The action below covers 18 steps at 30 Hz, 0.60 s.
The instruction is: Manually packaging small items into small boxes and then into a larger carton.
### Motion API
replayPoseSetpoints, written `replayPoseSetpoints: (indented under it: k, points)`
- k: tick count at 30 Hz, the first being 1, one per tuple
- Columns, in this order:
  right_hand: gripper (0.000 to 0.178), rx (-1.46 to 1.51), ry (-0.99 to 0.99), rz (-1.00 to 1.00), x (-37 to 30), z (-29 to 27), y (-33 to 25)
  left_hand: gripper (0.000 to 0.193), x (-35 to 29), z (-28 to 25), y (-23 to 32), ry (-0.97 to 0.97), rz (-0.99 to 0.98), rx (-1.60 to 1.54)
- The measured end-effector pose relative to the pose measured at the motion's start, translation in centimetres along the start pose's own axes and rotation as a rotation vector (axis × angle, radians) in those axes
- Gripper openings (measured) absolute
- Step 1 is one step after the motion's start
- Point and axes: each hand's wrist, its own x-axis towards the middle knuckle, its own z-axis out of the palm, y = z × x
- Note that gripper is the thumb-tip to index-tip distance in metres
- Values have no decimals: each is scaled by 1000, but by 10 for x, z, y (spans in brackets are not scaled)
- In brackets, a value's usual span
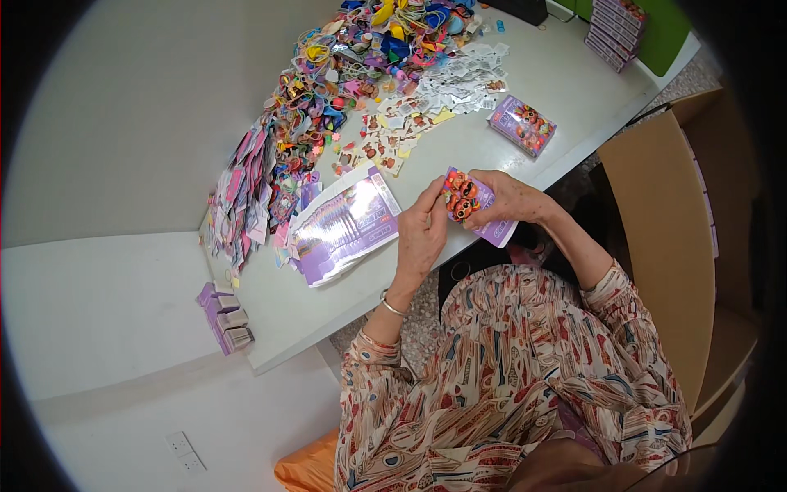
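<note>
Both my hands hold one small purple carton (494, 233) with red and orange cartoon figures, just off the table's near edge. My left hand (422, 225) grips its left end, with thumb and fingers along the side. My right hand (504, 201) wraps round its upper right part, thumb across the printed face. The carton's lower end sticks out below my right hand. Left of my hands lies a stack of flat purple carton blanks (348, 230), fanned out and shiny. A finished-looking purple box (523, 125) lies on the table beyond my right hand.
Small colourful trinkets (328, 90) are heaped along the wall, with white paper slips (467, 78), sticker sheets (385, 139) and pink packets (246, 189) beside them. Purple boxes (615, 34) stand stacked at the far right. A large cardboard box (656, 221) stands open at my right.
</note>
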Motion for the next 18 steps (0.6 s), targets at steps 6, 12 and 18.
replayPoseSetpoints:
  k: [6,12,18]
  points:
    - [57,-64,-7,29,-2,-1,-10,28,6,1,-15,12,-51,-183]
    - [80,269,31,32,-3,-26,6,27,25,-14,-28,-3,-400,-954]
    - [105,-388,435,-428,-3,8,3,30,27,15,-19,-99,-642,-1360]
